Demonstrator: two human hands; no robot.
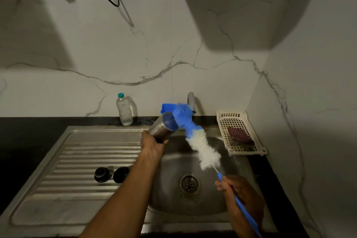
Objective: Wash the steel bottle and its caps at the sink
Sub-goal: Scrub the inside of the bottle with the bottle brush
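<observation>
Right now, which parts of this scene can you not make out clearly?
Head view:
- Steel bottle: lower end hidden in the grip of the left hand.
- Brush: handle end cut off by the bottom edge, below the right hand.
- Tap: lower part hidden behind the blue bristles.
- Black caps: too dark for detail.

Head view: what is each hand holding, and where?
Left hand grips the steel bottle around its near end; right hand holds the bottle brush by its blue handle.
</observation>
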